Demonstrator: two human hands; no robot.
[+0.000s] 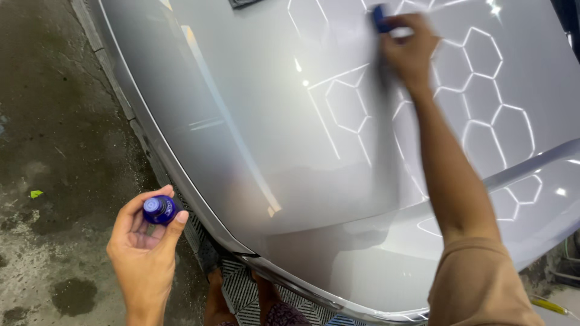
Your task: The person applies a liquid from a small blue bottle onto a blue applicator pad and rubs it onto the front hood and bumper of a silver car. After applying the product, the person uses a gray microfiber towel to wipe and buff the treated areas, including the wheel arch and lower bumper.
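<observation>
Fingers (158, 226) of the left hand (142, 247) pinch a small blue bottle (159, 209) near the silver car hood's (254, 139) front edge; light, rigid and probably slick, it is best gripped round its sides. Farther up, the right hand (409, 51) presses a blue applicator pad (380, 18), seemingly soft, flat against the glossy paint, fingers closed over it.

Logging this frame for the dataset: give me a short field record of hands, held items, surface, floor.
left hand: held palm up over the floor, gripping a small blue bottle with its cap on
right hand: arm stretched out, pressing a blue applicator pad against the panel; blurred
surface: glossy silver car body panel, reflecting hexagonal ceiling lights
floor: wet, stained concrete floor, small green scrap at left
below panel: the person's feet on a patterned mat
</observation>
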